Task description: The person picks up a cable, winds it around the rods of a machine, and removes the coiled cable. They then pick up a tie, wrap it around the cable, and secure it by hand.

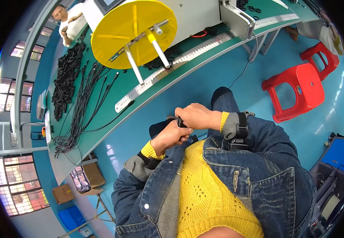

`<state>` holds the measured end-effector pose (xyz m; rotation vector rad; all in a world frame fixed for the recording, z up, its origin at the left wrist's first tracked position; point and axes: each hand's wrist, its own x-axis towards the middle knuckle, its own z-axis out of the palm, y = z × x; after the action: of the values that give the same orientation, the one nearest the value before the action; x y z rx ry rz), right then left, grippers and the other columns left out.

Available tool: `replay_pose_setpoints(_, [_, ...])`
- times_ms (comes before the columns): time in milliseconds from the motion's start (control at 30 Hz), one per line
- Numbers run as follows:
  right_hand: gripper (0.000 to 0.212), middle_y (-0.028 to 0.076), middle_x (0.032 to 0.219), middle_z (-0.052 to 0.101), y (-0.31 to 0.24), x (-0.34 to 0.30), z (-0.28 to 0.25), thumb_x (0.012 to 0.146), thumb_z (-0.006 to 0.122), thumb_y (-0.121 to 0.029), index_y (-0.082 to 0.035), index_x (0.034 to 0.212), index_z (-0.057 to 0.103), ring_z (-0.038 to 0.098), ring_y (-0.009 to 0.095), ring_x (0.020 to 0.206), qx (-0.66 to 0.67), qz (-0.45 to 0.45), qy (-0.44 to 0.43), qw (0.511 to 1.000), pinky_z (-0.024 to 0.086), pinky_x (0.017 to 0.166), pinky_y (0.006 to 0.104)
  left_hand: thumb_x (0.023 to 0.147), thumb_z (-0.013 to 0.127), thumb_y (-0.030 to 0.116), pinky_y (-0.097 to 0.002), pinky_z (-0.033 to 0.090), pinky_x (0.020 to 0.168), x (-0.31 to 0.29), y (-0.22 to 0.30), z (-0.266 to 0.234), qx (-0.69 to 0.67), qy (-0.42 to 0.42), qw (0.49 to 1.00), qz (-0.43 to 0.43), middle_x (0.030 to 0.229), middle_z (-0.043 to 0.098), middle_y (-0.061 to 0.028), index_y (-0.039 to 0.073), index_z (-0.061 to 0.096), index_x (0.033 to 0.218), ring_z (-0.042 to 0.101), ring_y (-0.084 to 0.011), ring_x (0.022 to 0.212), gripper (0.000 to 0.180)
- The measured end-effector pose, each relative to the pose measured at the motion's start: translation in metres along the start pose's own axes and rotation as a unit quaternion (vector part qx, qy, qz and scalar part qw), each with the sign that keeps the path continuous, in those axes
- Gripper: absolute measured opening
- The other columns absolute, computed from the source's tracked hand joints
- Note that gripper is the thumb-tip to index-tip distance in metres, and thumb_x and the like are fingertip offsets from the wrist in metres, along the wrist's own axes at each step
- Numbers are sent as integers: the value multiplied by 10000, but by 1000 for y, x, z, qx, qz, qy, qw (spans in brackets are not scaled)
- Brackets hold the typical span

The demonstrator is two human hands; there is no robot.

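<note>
My left hand [169, 137] and my right hand [199, 116] meet in front of my lap, off the table's near edge. Both are closed on a black cable [180, 122], of which only a short, thick, bundled-looking part shows between the fingers; the rest is hidden. Beyond my hands stands a winding machine with a round yellow disc [112, 37]. Two metal posts [134, 65] stick out from the disc toward me. Long loose black cables [78, 119] lie spread on the green table [112, 129] to the left, one reaching the near edge.
A steel ruler [200, 48] runs along the table's front edge. A heap of coiled black cables [66, 79] lies at the far left, near another person [70, 20]. Red stools [299, 89] stand at right. Cardboard boxes [94, 174] sit below the table's left end.
</note>
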<state>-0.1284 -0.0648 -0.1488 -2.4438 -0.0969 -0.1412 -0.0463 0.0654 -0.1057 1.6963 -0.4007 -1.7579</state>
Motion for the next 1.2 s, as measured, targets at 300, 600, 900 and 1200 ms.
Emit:
replay_pose_setpoints(300, [170,108,771,564,58,42,-80,727,583,-117,-81,892,605,568,290,686,-50,-1,337,940,467,601,376,841,558,128,-194,272,413,14,-19,-7,-234,14,963,133,675,422,-6,76,469,814,383,-77,532,106])
replay_pose_setpoints(600, [91,95,768,572,108,84,-101,715,587,-124,-96,782,641,569,293,813,-163,91,271,944,459,730,394,847,550,139,-190,292,441,16,5,-1,-193,-4,961,199,676,426,-6,74,469,842,398,-78,558,104])
replay_pose_setpoints(900, [62,-30,637,498,82,61,-129,794,582,-114,-70,756,603,402,59,505,425,268,99,859,279,416,210,847,549,135,-208,337,455,17,27,-6,-242,39,928,279,686,459,-12,72,481,835,437,-84,575,94])
replay_pose_setpoints(1200, [65,-55,609,449,79,56,-127,804,601,-115,-54,825,590,317,23,469,575,217,117,780,220,400,172,839,572,105,-225,378,479,33,59,-20,-280,131,871,383,802,562,-57,73,501,880,487,-108,605,88])
